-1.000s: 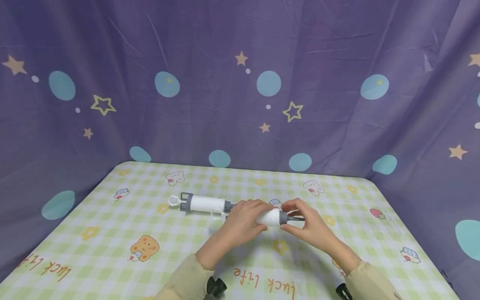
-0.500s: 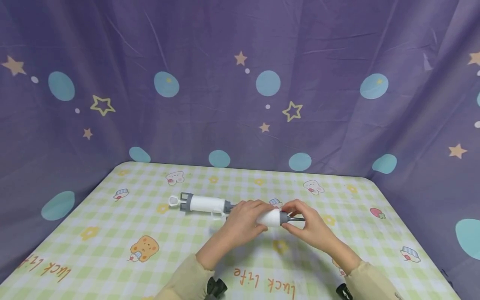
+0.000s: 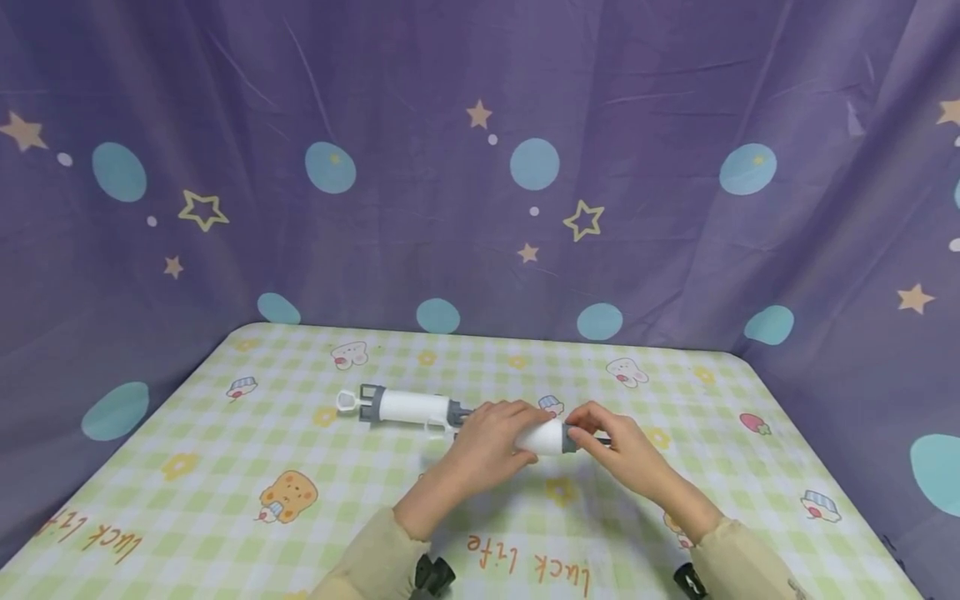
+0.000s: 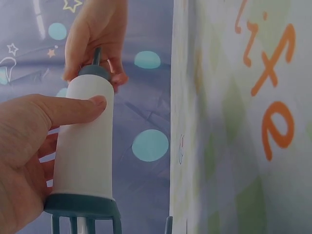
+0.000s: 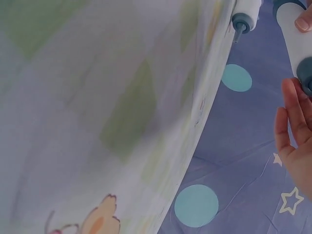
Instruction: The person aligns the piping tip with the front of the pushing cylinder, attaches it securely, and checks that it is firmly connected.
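My left hand [image 3: 486,440] grips a white syringe-like tube [image 4: 83,151], its thumb lying along the barrel. A dark grey slotted collar [image 4: 83,204] rims the tube's near end in the left wrist view. At the far end sits a grey cap [image 4: 95,71] with a thin spout [image 4: 96,56]. My right hand [image 3: 626,450] pinches this cap with thumb and fingers, the spout running between them. A second such white tube [image 3: 414,407] lies on the table to the left, with a white ring handle [image 3: 347,402] at its left end; the left hand hides part of its right end.
The table wears a green-and-white checked cloth [image 3: 360,533] with printed cartoon figures. A purple curtain [image 3: 420,167] with stars and blue dots hangs behind the table and along both sides.
My right thumb has shifted up and across the grey cap, and the fingers now cover more of the spout. The left hand and the second tube stay nearly still.
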